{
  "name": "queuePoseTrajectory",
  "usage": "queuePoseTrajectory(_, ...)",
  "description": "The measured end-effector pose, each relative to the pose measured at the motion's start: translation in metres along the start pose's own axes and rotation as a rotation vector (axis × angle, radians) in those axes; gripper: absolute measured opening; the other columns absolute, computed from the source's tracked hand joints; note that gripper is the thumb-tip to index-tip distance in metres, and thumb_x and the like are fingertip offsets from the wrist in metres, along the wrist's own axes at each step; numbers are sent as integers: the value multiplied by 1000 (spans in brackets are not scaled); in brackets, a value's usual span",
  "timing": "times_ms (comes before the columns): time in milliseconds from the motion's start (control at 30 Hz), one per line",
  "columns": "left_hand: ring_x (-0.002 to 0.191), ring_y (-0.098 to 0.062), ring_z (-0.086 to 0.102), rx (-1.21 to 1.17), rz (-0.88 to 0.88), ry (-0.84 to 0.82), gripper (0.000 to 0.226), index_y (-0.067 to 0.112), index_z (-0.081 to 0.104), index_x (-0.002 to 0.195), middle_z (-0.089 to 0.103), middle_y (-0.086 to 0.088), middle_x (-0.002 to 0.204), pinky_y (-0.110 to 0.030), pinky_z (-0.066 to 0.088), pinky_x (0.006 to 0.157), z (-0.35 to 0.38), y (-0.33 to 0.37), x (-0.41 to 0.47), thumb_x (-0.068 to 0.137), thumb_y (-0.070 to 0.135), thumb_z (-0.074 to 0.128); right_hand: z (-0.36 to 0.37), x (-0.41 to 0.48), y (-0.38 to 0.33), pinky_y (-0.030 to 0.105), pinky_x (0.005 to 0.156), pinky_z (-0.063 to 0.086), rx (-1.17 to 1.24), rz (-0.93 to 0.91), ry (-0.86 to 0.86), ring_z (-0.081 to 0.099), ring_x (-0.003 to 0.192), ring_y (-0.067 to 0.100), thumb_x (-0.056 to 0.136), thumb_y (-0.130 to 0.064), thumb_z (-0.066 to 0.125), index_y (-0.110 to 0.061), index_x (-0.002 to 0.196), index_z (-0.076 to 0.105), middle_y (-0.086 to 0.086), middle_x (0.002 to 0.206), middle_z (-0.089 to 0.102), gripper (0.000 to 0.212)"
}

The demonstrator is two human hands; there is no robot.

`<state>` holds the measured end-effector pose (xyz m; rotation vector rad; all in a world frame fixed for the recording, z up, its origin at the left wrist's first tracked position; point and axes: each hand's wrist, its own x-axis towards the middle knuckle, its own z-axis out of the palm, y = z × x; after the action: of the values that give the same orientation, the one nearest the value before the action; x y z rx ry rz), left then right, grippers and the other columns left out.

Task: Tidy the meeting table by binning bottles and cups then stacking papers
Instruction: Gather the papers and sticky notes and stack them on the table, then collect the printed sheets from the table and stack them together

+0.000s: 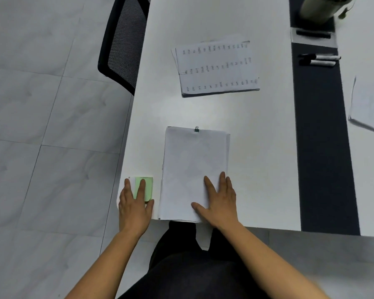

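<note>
A stack of white papers (pixel 192 165) held by a small green binder clip (pixel 196 129) lies at the near edge of the white table (pixel 257 147). My right hand (pixel 219 201) rests flat on its lower right corner, fingers spread. My left hand (pixel 134 203) lies on a green sticky-note pad (pixel 148 186) at the table's near left corner, fingers over it and thumb against its near edge. A second bundle of printed sheets (pixel 218 67) lies farther back. More white paper (pixel 369 106) shows at the right edge.
A dark strip (pixel 324 147) runs down the table on the right, with two markers (pixel 317 60), an eraser tray (pixel 313 35) and a pale pot (pixel 320 7) on it. A black mesh chair (pixel 123 42) stands at the table's left side. Grey tiled floor (pixel 41 126) lies to the left.
</note>
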<state>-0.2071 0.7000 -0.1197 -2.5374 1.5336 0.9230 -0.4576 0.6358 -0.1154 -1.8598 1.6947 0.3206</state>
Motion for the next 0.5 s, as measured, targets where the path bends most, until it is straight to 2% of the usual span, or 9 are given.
queuePoseTrajectory(200,149,-39,7,-26,26,7,70,22,21,157,-4,-16,164,-53,12,120,4,-5,2,97,41,52,-1,0,-1,47,120,6,55,3,-1,-13,151,32,81,-75,50,-37,156,9,10,163,-19,93)
queuePoseTrajectory(267,150,-36,0,-40,9,15,73,23,17,157,-8,-15,164,-53,7,120,1,-2,1,97,47,50,-9,-4,2,45,120,5,153,19,11,-11,152,29,86,-72,49,-36,156,11,8,164,-19,88)
queuePoseTrajectory(333,150,-34,0,-39,30,79,73,21,17,157,-4,-14,164,-53,6,118,-8,6,-4,96,47,50,-23,-18,10,42,121,6,276,55,95,-6,153,25,93,-65,45,-33,156,15,4,165,-15,77)
queuePoseTrajectory(400,149,-32,12,-102,70,107,67,18,24,155,11,-13,164,-51,13,118,-21,16,-6,98,43,49,-40,-34,24,40,122,9,381,93,186,1,153,20,98,-59,39,-32,156,18,-1,166,-8,68)
queuePoseTrajectory(500,138,-25,42,-303,161,12,60,18,30,153,39,-7,155,-41,33,111,-43,47,-18,100,39,48,-70,-74,60,38,122,16,528,133,300,9,151,10,98,-61,32,-35,156,17,-11,165,3,66)
